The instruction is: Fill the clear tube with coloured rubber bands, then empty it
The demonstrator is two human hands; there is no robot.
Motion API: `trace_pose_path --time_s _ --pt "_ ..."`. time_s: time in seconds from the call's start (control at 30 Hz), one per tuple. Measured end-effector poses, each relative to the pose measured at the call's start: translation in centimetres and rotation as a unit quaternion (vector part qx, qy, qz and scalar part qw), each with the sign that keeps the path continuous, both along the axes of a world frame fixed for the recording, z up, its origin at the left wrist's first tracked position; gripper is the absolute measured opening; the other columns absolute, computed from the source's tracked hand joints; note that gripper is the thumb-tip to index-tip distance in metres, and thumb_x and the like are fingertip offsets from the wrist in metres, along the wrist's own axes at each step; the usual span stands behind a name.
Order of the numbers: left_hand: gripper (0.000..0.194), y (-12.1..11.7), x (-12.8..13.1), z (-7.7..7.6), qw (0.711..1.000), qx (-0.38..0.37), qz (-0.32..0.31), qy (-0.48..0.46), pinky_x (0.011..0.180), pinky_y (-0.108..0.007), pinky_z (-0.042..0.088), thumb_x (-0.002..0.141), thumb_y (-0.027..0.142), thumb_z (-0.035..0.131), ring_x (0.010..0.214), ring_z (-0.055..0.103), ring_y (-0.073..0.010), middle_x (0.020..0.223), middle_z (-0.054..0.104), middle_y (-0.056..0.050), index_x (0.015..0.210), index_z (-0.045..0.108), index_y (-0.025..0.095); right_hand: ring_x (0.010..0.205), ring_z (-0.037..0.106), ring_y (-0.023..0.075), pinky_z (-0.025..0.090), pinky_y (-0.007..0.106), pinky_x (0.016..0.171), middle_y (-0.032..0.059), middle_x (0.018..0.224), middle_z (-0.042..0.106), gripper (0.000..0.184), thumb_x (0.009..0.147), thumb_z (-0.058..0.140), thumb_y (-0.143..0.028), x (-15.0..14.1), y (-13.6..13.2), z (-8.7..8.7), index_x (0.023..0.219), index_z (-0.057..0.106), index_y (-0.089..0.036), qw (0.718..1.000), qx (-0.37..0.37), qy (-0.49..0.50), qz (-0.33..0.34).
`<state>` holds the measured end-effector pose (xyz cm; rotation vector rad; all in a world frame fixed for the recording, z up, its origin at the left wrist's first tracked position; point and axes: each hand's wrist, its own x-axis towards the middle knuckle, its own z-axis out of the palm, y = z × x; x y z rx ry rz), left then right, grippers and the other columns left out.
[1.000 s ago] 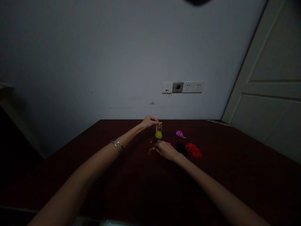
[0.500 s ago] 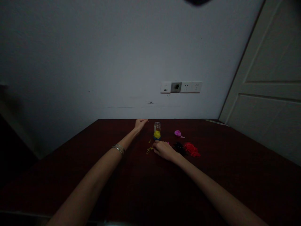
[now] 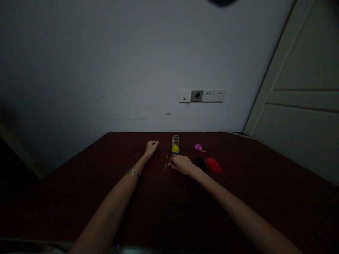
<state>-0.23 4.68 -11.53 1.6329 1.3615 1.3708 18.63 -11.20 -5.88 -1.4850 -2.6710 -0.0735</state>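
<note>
A clear glass jar [image 3: 175, 140] stands upright with yellow rubber bands [image 3: 175, 149] in its lower part. To its left, apart from it, my left hand [image 3: 152, 147] hovers over or rests on the table, fingers closed and nothing visible in them. My right hand [image 3: 182, 165] is low in front of the jar, its fingers pinched at a few loose yellow bands [image 3: 166, 166]; the fingertips are partly hidden. One more yellow piece [image 3: 167, 156] lies left of the jar. Beside my right wrist are a black pile [image 3: 201, 164] and a red pile of bands [image 3: 214, 165].
A small purple cup-shaped piece with a thin tail [image 3: 198, 147] lies right of the jar on the dark red table [image 3: 148, 211]. Behind the table rises a wall with sockets [image 3: 201, 96]. A panelled door [image 3: 299, 98] stands at the right.
My left hand has left the jar's mouth, where it held a yellow band, and moved left and down. My right hand stays by the loose bands. The view has shifted slightly.
</note>
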Motion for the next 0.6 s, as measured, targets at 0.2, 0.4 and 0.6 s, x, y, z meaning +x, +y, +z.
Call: trace_pose_path --time_s 0.2,0.4,0.6 --pt "0.032 -0.2 -0.2 0.0 1.0 0.013 0.006 -0.023 0.052 -0.022 0.034 0.07 0.039 0.049 0.051 0.05 -0.0121 0.052 0.057 -0.003 0.061 0.064 0.013 0.085 0.063 0.023 0.044 0.027 0.064 0.0132 0.096 0.063 0.02 0.085 0.042 -0.022 -0.1 0.6 -0.3 0.087 0.06 -0.014 0.999 0.02 -0.021 0.019" --pt "0.03 -0.2 -0.5 -0.1 0.998 0.003 0.009 -0.057 0.047 -0.021 0.032 0.07 0.037 0.049 0.046 0.046 -0.0099 0.049 0.053 -0.001 0.062 0.062 0.012 0.081 0.06 0.0185 0.04 0.024 0.062 0.0066 0.089 0.064 0.013 0.081 0.048 -0.023 0.7 1.0 -0.6 0.084 0.06 -0.018 0.995 0.005 0.091 0.03" --pt "0.029 -0.8 -0.5 0.2 0.994 0.003 0.001 -0.109 0.047 -0.02 0.033 0.069 0.038 0.049 0.045 0.046 -0.0089 0.049 0.052 0.0 0.063 0.061 0.012 0.071 0.055 0.0119 0.039 0.022 0.064 0.0026 0.079 0.063 0.012 0.079 0.051 -0.022 1.3 1.7 0.9 0.081 0.061 -0.016 0.949 0.004 0.308 0.067"
